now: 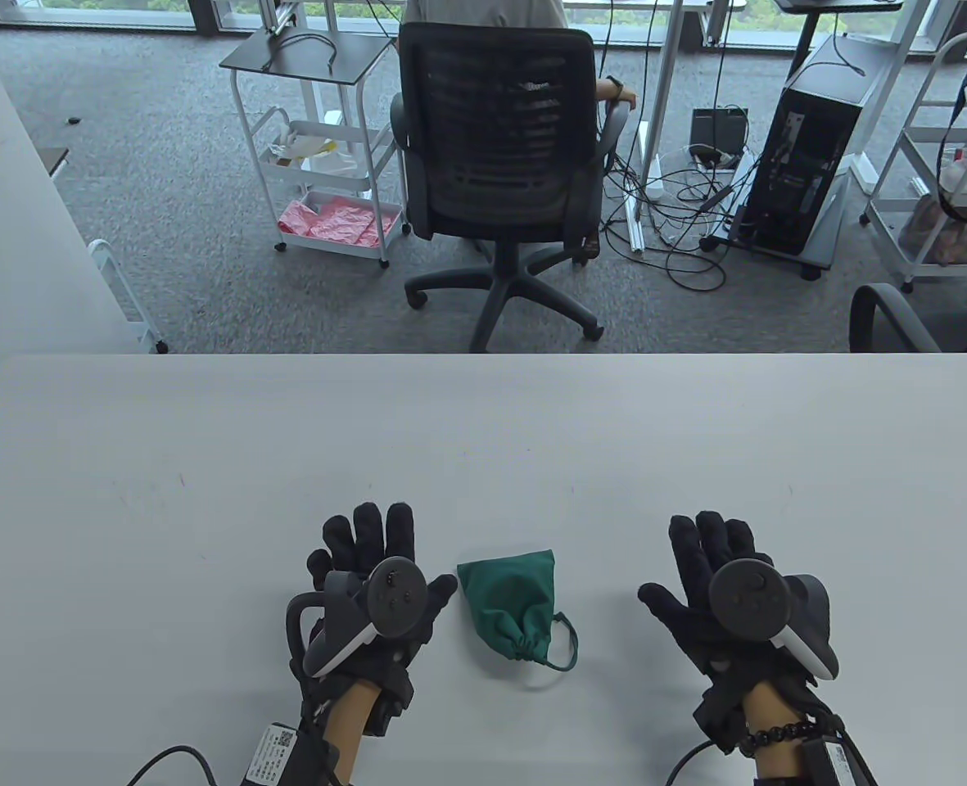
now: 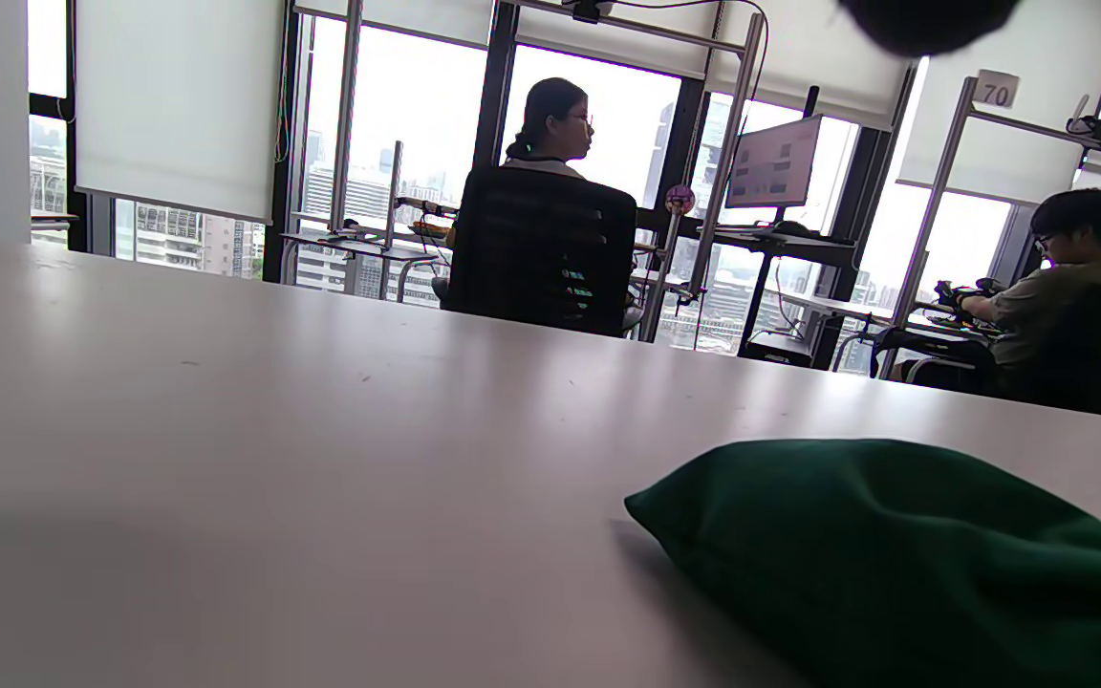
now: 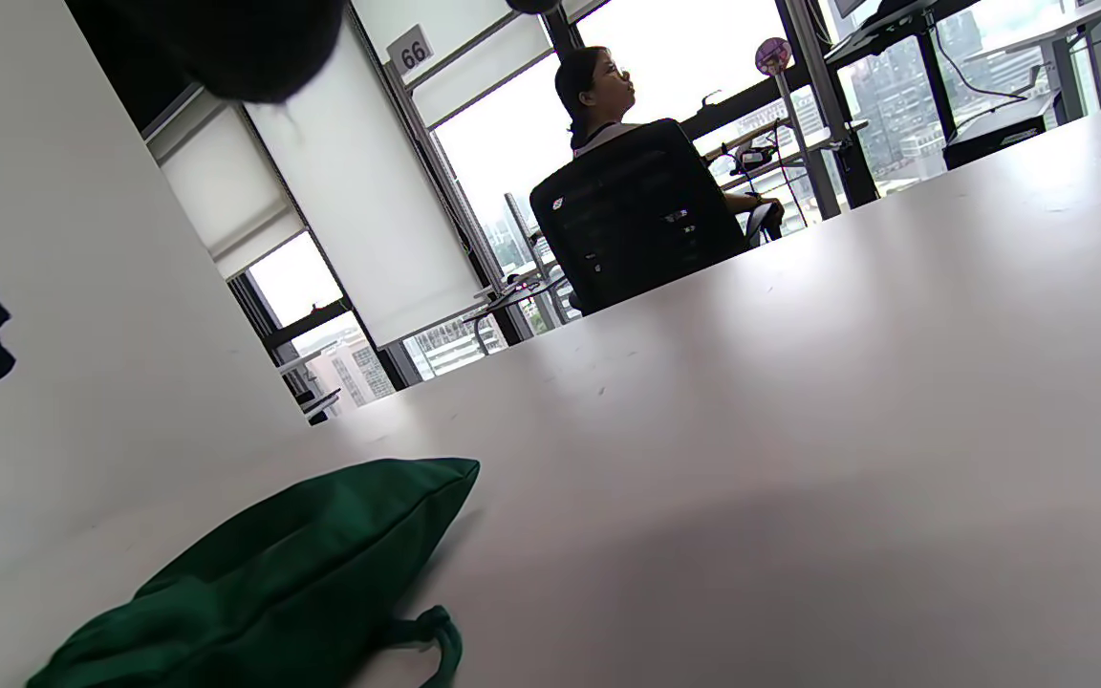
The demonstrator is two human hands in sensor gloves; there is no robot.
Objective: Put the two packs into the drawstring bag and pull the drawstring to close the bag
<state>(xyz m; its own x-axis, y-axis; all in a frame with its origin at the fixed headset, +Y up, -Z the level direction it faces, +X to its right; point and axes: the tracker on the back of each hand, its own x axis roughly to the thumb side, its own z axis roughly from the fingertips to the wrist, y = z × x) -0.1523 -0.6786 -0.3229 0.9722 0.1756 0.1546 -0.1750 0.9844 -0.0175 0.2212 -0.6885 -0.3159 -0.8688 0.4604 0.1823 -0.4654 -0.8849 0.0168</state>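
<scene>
A green drawstring bag [image 1: 512, 604] lies on the white table [image 1: 483, 434] between my two hands, bulging, its mouth gathered tight at the near end with a cord loop [image 1: 565, 647] beside it. No packs show outside the bag. My left hand [image 1: 372, 577] lies flat on the table just left of the bag, fingers straight. My right hand [image 1: 708, 573] lies flat well to the right, fingers spread. The bag [image 2: 895, 554] fills the lower right of the left wrist view, and the bag [image 3: 264, 592] sits lower left in the right wrist view.
Beyond the table's far edge stands a black office chair [image 1: 503, 164] with a person seated in it. A white cart [image 1: 319, 147] and a computer tower [image 1: 811, 147] stand on the carpet behind.
</scene>
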